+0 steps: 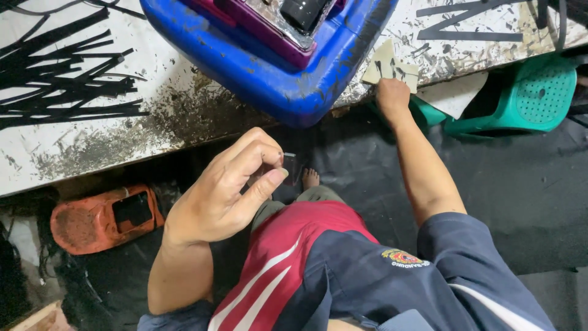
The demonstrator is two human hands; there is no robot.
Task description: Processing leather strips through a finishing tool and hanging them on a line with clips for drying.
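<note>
My left hand (229,187) is raised in front of my chest, thumb and fingers pinched on a small dark flat piece (290,167). My right hand (392,98) reaches forward to the edge of the worn white table (92,144) and holds a pale stained sheet like sandpaper (389,64) against it. Just left of that hand, a blue plastic tub (288,79) hangs over the table edge with a purple case (263,27) and a black object (303,12) inside.
Several thin black strips (61,79) lie on the table's left side, more at the top right (471,24). An orange tool casing (104,217) sits on the dark floor at left. A green plastic stool (520,95) stands at right. My bare foot (310,178) shows below.
</note>
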